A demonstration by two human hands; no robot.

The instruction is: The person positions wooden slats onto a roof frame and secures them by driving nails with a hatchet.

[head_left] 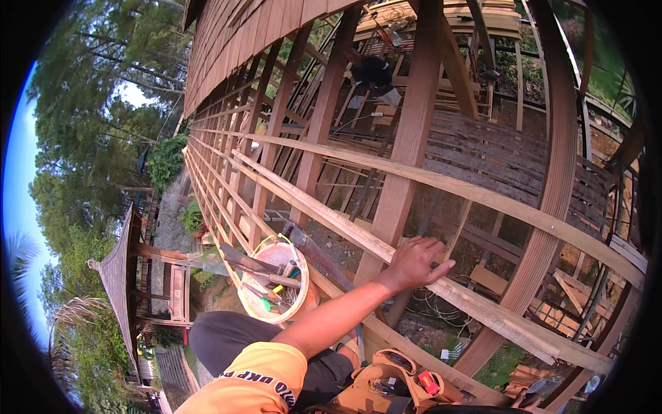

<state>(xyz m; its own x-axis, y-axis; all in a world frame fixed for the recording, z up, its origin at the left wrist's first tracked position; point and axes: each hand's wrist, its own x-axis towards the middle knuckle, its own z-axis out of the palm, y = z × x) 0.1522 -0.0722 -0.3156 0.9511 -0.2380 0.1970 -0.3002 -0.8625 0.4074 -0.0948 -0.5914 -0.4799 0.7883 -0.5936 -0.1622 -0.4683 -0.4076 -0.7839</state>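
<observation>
My left hand (416, 265) reaches from an orange sleeve across the roof frame. Its fingers curl over a long wooden batten (324, 212) that slopes across the brown rafters (405, 155); the thumb points to the right. At the lower right edge a little of my right hand (529, 400) shows, its fingers mostly cut off and unclear. By my knee stands a white bucket (243, 293) holding hand tools, among them a broad-bladed tool (245, 261). A tan tool pouch (376, 397) with a red item (429, 383) sits at my waist.
Another batten (448, 185) runs higher across the rafters. Wooden shingles (276, 31) cover the roof at upper left. Through the open gaps, far below, a person (372, 72) is among stacked timber (476, 22). A small pavilion (121, 265) and trees stand at left.
</observation>
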